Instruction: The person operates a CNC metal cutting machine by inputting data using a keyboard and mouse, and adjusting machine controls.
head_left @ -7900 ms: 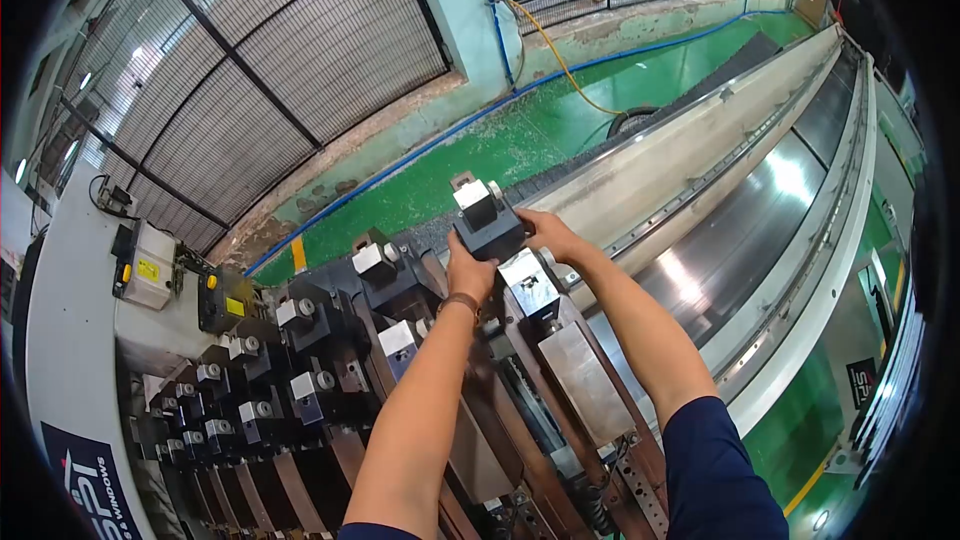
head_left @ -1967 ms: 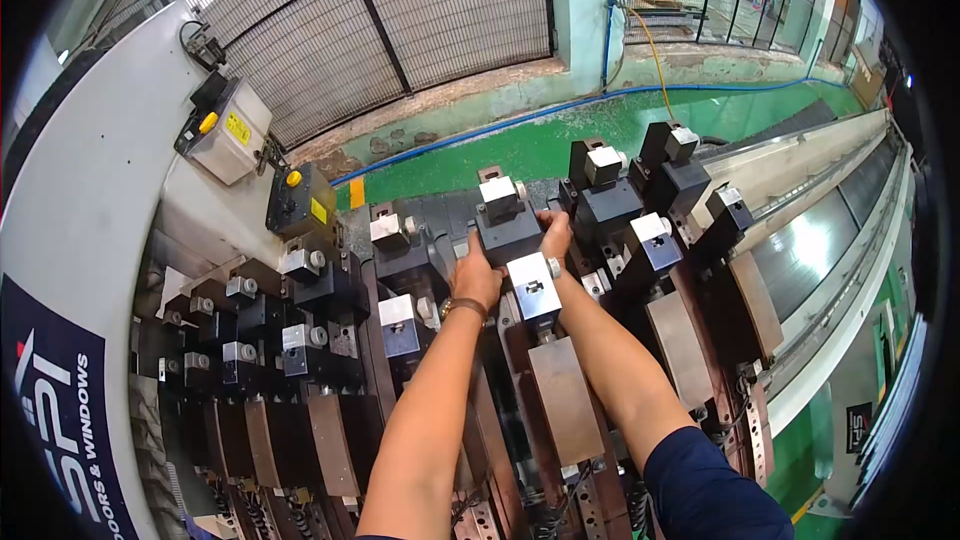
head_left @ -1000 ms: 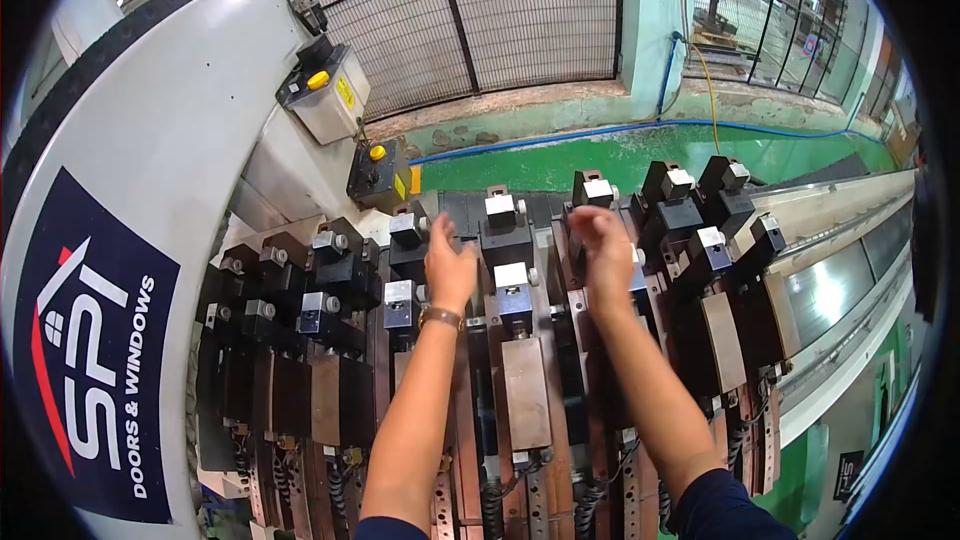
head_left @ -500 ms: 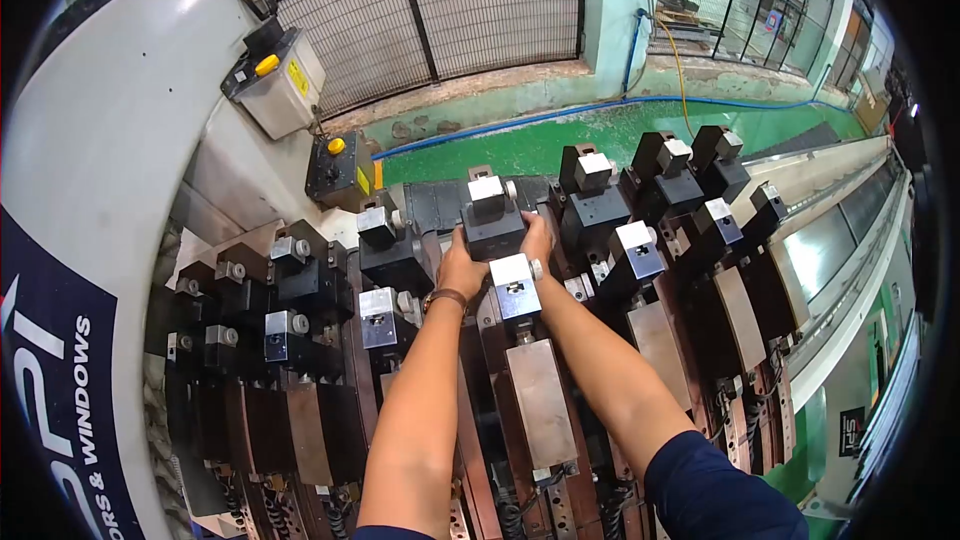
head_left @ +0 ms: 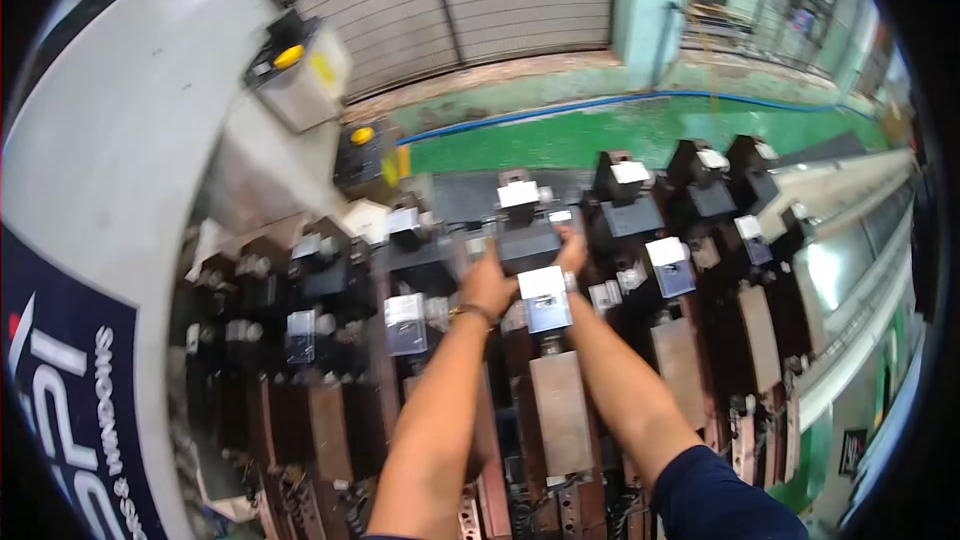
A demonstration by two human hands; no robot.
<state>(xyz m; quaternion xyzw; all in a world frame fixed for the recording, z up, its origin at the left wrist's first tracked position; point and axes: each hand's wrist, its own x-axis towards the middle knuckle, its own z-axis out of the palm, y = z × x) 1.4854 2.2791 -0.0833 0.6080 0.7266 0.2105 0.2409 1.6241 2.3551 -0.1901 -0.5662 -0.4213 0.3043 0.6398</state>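
A black block (head_left: 528,243) with a silver cap (head_left: 518,199) stands in the back row of a machine. My left hand (head_left: 487,283), a band at its wrist, presses against the block's left side. On its right side is my right hand (head_left: 571,251), with fingers curled around the edge. Both hands are closed on the block, though some fingertips are hidden behind it. Just in front, between my forearms, another silver-topped block (head_left: 545,300) sits above a long metal plate (head_left: 562,415). Motion blurs the picture.
Similar blocks (head_left: 630,212) line both sides in two rows. A white machine panel (head_left: 130,130) with lettering rises at the left, near a grey box (head_left: 300,75) with a yellow cap. Behind are a blue hose (head_left: 560,108), green floor and mesh fence (head_left: 530,0). A metal rail (head_left: 850,310) slopes at right.
The whole view has shifted, so the scene sits farther right and slightly lower, and it is blurrier. Both hands remain at the sides of the same black block.
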